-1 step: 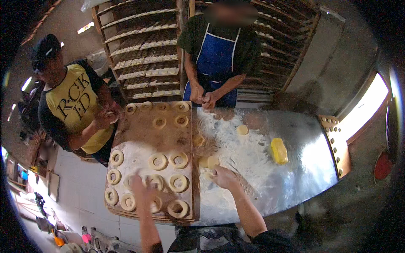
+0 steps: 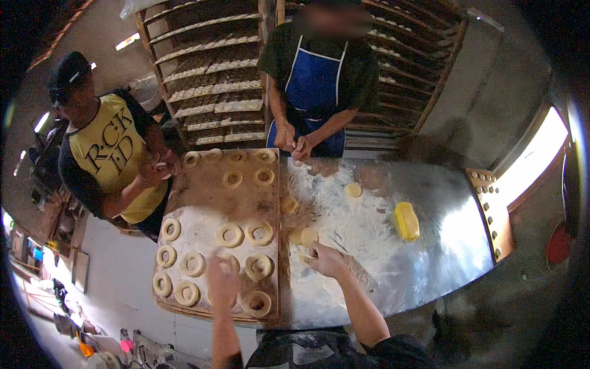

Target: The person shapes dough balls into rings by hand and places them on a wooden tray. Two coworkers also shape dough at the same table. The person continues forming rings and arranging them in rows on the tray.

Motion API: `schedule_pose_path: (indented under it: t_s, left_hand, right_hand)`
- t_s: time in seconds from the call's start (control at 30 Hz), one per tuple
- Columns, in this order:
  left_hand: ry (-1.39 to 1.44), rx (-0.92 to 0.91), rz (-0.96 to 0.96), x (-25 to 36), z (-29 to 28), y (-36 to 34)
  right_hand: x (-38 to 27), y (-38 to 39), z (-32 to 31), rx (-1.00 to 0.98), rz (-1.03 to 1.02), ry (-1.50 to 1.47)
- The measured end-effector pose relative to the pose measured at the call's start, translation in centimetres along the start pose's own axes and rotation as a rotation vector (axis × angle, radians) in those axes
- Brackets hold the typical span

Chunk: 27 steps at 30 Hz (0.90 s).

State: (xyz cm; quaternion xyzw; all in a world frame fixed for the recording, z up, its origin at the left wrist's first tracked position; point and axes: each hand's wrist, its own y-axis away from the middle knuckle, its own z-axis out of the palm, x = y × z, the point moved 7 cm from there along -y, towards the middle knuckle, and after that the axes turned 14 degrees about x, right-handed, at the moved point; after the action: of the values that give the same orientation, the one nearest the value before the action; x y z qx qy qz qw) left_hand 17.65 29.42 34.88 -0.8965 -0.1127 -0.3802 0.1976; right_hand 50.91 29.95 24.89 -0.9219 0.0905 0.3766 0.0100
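Rings of dough lie in loose rows on the floured board. Over the front rows hangs my left hand, smeared by motion, so its fingers and anything in them cannot be made out. It partly covers two rings. Just right of the board, on the floured metal table, my right hand has its fingers closed at the edge of a small pile of pale dough pieces. One piece appears pinched between thumb and fingers.
A yellow lump and a flat dough round lie on the metal table. Across it, a person in a blue apron works dough by hand. Another person stands at the left. Racks of loaded trays fill the back.
My left hand has moved right across the board, uncovering one dough ring in the front-left rows. My right hand has hardly moved.
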Motion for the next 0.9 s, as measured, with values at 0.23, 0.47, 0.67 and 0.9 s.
schedule_pose_path:
  t_s: [0.23,0.47,0.67,0.9]
  left_hand:
    - [0.384,-0.446,-0.008,14.5,10.9,12.3]
    - [0.401,-0.574,-0.032,19.3,12.0,15.7]
    - [0.246,-0.05,0.393,20.1,12.4,16.6]
    - [1.118,-0.396,-0.123,16.3,12.0,16.5]
  right_hand:
    - [0.5,5.8,-7.8,-0.049,0.027,-0.662]
    - [1.6,7.5,-13.9,-0.093,0.036,-0.4]
    - [-0.1,5.9,-12.9,0.326,-0.348,-0.387]
    - [-1.4,7.0,-8.7,-0.467,0.173,-1.419]
